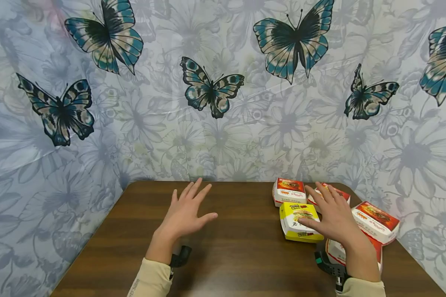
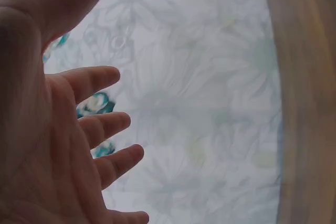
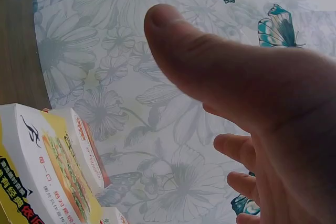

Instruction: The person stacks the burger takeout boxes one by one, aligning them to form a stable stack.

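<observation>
In the head view my left hand is over the left half of the table, fingers spread and holding nothing. My right hand hovers among the burger boxes on the right, its fingers spread too. Nearest its thumb is a yellow and white burger box, which also shows large in the right wrist view. Behind it stands a red and white box, and another red box is partly hidden by my fingers. Further right is a red-topped box; a box below it is mostly covered by my forearm.
The brown wooden table reaches to a grey floral backdrop printed with blue-green butterflies. Each wrist wears a black camera strap, the left one and the right one. The boxes sit close together near the table's right edge.
</observation>
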